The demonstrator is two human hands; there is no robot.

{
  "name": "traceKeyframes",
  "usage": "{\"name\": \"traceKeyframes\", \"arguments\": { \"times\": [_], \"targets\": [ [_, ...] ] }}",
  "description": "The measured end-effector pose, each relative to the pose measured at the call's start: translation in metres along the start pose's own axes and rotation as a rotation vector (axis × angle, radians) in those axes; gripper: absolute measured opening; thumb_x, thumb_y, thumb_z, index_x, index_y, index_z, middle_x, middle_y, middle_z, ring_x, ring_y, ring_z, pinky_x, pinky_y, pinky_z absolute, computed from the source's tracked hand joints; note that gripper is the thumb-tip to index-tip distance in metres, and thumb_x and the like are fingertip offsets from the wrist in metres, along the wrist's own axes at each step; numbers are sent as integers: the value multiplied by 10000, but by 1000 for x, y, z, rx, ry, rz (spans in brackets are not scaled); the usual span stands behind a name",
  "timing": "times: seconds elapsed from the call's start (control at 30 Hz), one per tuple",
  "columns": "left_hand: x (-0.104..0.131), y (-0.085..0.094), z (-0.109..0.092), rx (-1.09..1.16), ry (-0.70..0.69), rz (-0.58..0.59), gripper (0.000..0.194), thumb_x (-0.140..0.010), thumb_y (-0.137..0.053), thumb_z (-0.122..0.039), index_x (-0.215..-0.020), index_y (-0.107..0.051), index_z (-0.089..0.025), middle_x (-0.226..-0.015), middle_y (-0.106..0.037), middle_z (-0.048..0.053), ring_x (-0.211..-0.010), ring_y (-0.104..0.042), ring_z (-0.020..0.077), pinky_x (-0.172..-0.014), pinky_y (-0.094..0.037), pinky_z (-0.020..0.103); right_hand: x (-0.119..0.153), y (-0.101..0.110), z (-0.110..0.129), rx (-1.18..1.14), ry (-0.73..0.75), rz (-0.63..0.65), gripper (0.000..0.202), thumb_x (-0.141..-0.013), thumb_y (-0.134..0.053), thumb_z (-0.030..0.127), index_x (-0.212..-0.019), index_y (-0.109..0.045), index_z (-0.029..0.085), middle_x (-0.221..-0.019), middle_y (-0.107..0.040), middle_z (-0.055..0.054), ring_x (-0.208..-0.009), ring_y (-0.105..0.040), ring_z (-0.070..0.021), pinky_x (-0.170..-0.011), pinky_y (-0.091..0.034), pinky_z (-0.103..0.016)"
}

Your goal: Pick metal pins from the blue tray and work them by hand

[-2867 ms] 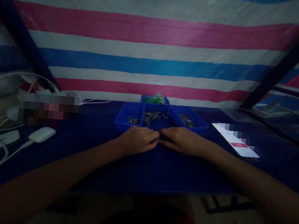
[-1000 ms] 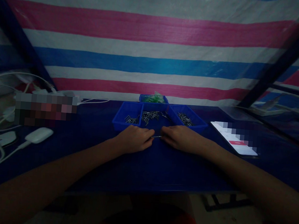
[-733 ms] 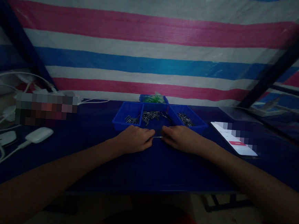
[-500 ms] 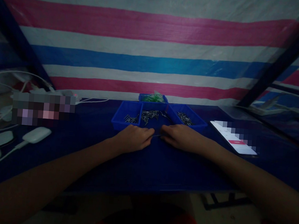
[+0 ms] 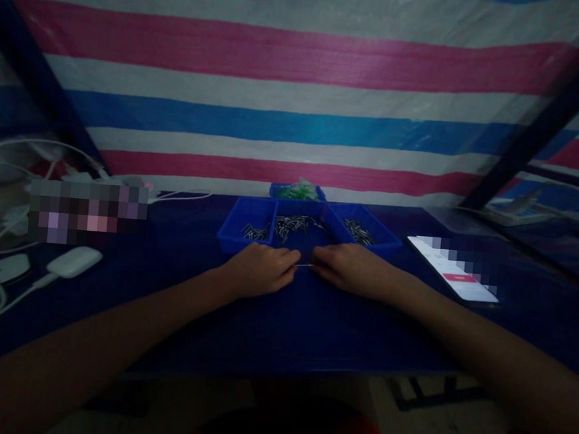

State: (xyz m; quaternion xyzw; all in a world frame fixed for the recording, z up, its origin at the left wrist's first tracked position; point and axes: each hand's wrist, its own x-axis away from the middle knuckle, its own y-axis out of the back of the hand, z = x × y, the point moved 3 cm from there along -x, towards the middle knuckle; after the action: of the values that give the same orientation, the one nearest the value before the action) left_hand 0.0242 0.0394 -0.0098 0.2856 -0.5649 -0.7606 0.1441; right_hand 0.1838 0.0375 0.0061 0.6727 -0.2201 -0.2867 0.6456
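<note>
My left hand (image 5: 262,270) and my right hand (image 5: 350,265) face each other over the blue tabletop, fingers closed. A thin metal rod (image 5: 304,266) spans the small gap between them, one end in each pinch. Its ends are hidden by my fingers. Just beyond my hands lies a loose pile of small metal pins or screws (image 5: 289,226); their exact kind is too small to make out. Blue trays flank the pile: the left tray (image 5: 241,246) and the right tray (image 5: 386,241) both hold similar metal pieces.
Behind the pile stands another blue tray (image 5: 296,204) with green pieces in clear plastic (image 5: 299,190). A lit phone (image 5: 453,273) lies to the right. White cables and a white charger (image 5: 74,262) occupy the left side. A striped sheet (image 5: 299,91) hangs behind the table.
The camera view has shifted slightly. Both hands keep nearly the same position and grip, and the rod between them shows more clearly now.
</note>
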Motion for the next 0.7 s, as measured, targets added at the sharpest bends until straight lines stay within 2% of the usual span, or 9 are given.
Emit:
{"name": "traceKeyframes", "arguments": {
  "times": [0.37,0.7],
  "targets": [
    [0,0,-1,51,-14,-23,207,-873,-375,-333,-885,-504,-171,-763,-596,5,-652,-580,125,-522,-398,222,0,6,5,-65,39,-44,103,-853,-426,255,-832,-472,166,-721,-568,-25,-621,-518,-123,-557,-321,-242],
    [0,2,-2,15,-72,-76,252,-901,-336,-316,-861,-536,-168,-742,-590,1,-662,-583,113,-528,-410,216,0,3,5,-73,54,-62,138,-861,-414,276,-813,-477,164,-694,-558,-20,-599,-502,-115,-543,-309,-242]
  ]
}}
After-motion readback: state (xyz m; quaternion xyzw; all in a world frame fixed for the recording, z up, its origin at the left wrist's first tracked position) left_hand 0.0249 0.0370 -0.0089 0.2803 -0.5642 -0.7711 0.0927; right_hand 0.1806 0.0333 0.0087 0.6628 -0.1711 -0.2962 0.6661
